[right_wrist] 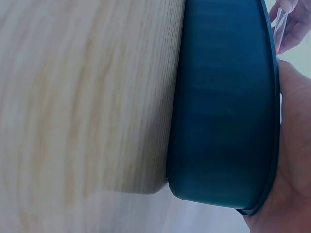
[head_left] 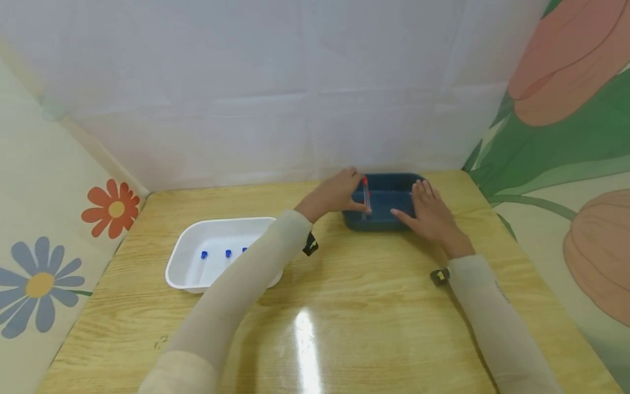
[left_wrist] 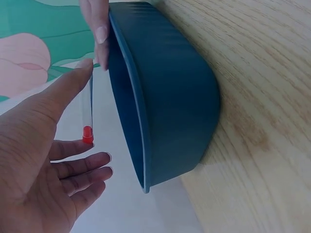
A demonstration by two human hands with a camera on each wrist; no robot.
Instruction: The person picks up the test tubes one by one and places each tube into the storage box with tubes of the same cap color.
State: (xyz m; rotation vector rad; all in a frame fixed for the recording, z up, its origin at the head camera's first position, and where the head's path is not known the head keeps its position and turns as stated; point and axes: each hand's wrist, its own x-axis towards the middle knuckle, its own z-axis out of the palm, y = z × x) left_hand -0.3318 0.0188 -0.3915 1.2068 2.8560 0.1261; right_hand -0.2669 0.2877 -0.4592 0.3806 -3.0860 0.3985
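My left hand pinches a clear tube with a red cap between thumb and index finger. The tube is above the left side of a dark blue basin, and in the left wrist view the other fingers are spread. Another small red spot shows beside the tube in the head view; what it belongs to I cannot tell. On the basin's right rim rests my right hand, its fingers straight and its thumb reaching inward over the basin. The right wrist view shows its palm against the rim.
To the left, a white tray stands on the wooden table, partly hidden by my left arm. Several blue-capped tubes lie in it. A white sheet hangs behind the table, with flower-patterned panels on both sides.
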